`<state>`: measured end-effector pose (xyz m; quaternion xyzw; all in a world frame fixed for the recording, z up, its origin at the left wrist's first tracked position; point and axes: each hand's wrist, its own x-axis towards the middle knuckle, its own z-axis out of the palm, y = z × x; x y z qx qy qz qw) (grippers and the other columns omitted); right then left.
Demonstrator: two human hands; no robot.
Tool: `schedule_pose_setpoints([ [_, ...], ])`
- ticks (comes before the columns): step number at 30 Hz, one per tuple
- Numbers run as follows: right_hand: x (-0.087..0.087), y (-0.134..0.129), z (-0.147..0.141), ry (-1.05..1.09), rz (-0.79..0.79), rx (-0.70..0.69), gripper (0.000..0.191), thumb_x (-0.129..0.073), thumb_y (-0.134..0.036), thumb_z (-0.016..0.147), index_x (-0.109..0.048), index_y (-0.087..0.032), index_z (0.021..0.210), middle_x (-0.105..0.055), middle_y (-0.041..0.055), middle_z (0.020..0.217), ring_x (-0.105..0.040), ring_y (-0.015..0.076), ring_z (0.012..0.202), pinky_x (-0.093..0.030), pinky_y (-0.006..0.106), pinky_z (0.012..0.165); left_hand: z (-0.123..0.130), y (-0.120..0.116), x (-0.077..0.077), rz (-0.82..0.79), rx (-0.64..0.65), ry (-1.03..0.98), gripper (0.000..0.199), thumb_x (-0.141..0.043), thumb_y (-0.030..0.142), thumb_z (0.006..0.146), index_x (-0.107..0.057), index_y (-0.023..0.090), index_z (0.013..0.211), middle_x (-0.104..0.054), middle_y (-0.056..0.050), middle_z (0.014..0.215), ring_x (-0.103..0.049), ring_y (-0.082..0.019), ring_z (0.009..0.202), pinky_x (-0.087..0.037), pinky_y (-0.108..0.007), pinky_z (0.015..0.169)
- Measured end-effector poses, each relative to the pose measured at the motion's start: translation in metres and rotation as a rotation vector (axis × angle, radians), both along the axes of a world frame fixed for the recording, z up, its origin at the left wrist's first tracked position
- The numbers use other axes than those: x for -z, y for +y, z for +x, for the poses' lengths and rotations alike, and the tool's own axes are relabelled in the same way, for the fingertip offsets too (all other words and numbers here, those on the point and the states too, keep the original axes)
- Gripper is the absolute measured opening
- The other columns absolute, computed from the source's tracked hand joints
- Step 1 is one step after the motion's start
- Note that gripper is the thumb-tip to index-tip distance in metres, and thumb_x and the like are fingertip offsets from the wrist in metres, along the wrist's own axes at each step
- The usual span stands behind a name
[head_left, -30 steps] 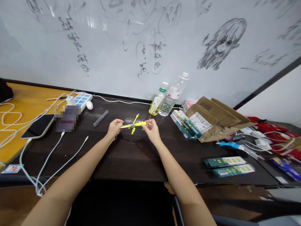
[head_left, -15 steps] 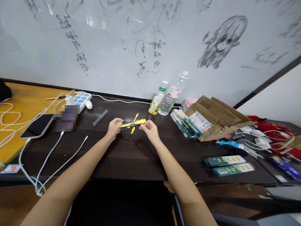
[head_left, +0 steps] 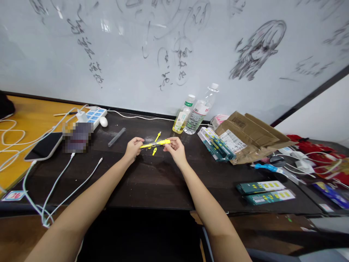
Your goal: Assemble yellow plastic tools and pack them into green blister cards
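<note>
While we hold the slim yellow rod [head_left: 160,142] nearly level above the dark desk [head_left: 152,185], the step in hand looks like close handling of its two ends. Our left hand [head_left: 132,149] has thumb and fingers closed on the narrower end; our right hand [head_left: 177,151] has thumb and fingertips clamped on the thicker yellow end, though how hard either presses we cannot tell. Between them the rod's middle shows dark and glossy, too small for us to read. Just beyond it lies one thin yellow piece [head_left: 158,137], with a shorter yellow piece [head_left: 154,151] nearer us, both on the desk. The clear plastic tube [head_left: 117,137] rests apart, towards our left, and the two bottles stand beside each other farther back. As we judge it, any next move calls for keeping both ends in line, one hand steadying while the other works gently, without bending the slender middle or brushing the loose pieces below.
</note>
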<state>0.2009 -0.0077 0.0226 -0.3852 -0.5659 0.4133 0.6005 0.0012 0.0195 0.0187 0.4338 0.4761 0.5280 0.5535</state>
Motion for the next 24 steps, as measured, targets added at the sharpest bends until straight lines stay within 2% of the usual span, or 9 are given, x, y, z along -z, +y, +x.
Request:
schedule_pose_setpoints([
  [5,0.0031,0.0005,-0.0006,-0.001,0.01,0.031,0.038,-0.074,-0.045,0.067,-0.046,-0.022,0.081,-0.063,-0.002,0.074,-0.061,0.0113,0.063,-0.056,0.027,0.06,0.0003,0.0002,0.002,-0.003,0.003,0.006,0.019,-0.052,0.014,0.061,-0.053,0.017,0.08,-0.028,0.013,0.043,-0.019,-0.001,0.03,-0.011,-0.015,0.032],
  [10,0.0028,-0.0005,-0.0009,-0.02,0.023,0.043,0.036,-0.072,-0.043,0.07,-0.044,-0.021,0.071,-0.062,-0.0006,0.07,-0.064,0.0132,0.066,-0.055,0.029,0.064,-0.0004,0.0022,0.0045,-0.003,0.009,0.006,0.02,-0.052,0.015,0.062,-0.053,0.017,0.082,-0.033,0.012,0.045,-0.021,-0.001,0.03,-0.012,-0.015,0.032],
  [13,0.0014,-0.0005,-0.0009,0.02,0.027,0.035,0.038,-0.074,-0.042,0.068,-0.043,-0.022,0.077,-0.06,-0.0035,0.069,-0.063,0.0126,0.064,-0.054,0.028,0.062,-0.0006,0.0032,0.0048,0.002,0.003,0.01,0.021,-0.053,0.015,0.062,-0.053,0.017,0.082,-0.032,0.012,0.045,-0.021,-0.001,0.03,-0.012,-0.015,0.032],
  [16,-0.0006,-0.0004,-0.0009,0.044,0.035,0.023,0.043,-0.075,-0.039,0.067,-0.046,-0.024,0.096,-0.059,-0.0067,0.068,-0.061,0.0114,0.06,-0.054,0.027,0.061,-0.0005,0.0034,0.0051,-0.005,0.012,0.014,0.02,-0.053,0.015,0.062,-0.053,0.018,0.082,-0.03,0.012,0.044,-0.021,-0.001,0.03,-0.012,-0.014,0.032],
  [18,-0.0014,-0.0005,-0.0008,0.018,0.037,0.011,0.046,-0.073,-0.038,0.069,-0.05,-0.023,0.105,-0.061,-0.005,0.071,-0.061,0.0114,0.061,-0.054,0.028,0.063,-0.0004,0.003,0.0051,-0.007,0.016,0.016,0.02,-0.053,0.016,0.062,-0.053,0.018,0.082,-0.03,0.012,0.044,-0.021,-0.001,0.03,-0.012,-0.014,0.032],
  [21,-0.0005,-0.0006,-0.0006,0.005,0.027,0.013,0.039,-0.073,-0.039,0.069,-0.057,-0.02,0.099,-0.065,-0.0005,0.076,-0.062,0.0125,0.064,-0.055,0.029,0.064,-0.0004,0.0018,0.0044,-0.007,0.019,0.016,0.021,-0.053,0.016,0.062,-0.053,0.018,0.083,-0.029,0.013,0.044,-0.021,-0.001,0.03,-0.013,-0.014,0.032],
  [24,0.002,-0.0005,-0.0007,0.049,0.024,0.038,0.036,-0.075,-0.04,0.067,-0.054,-0.02,0.089,-0.066,-0.0007,0.073,-0.063,0.0129,0.063,-0.056,0.029,0.062,-0.0003,0.0009,0.0031,-0.009,0.027,0.011,0.02,-0.053,0.016,0.062,-0.053,0.017,0.082,-0.03,0.013,0.044,-0.02,-0.001,0.03,-0.012,-0.014,0.032],
])
